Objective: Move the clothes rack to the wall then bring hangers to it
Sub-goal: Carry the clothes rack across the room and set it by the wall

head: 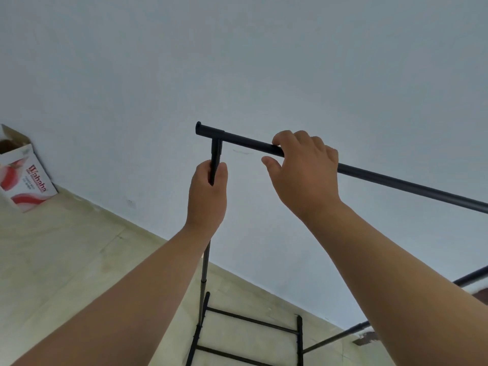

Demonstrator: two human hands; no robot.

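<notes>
A: Rack status?
B: The black tubular metal clothes rack [396, 180] stands near the pale wall [237, 62]. The left hand [207, 196] clamps its upright; the right hand [306, 167] fingers curl over the top rail.
A: Surroundings?
B: A printed cardboard box [23, 178] sits left, against the wall.

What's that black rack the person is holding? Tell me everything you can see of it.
The clothes rack is a thin frame of black tubes, metal by the look. Its long top bar ends in a capped T-joint on an upright post. Low down, crossbars form a ladder-like base. It stands before a pale wall. The left hand grips the post just under the joint. The right hand hooks its fingers over the top bar.
</notes>
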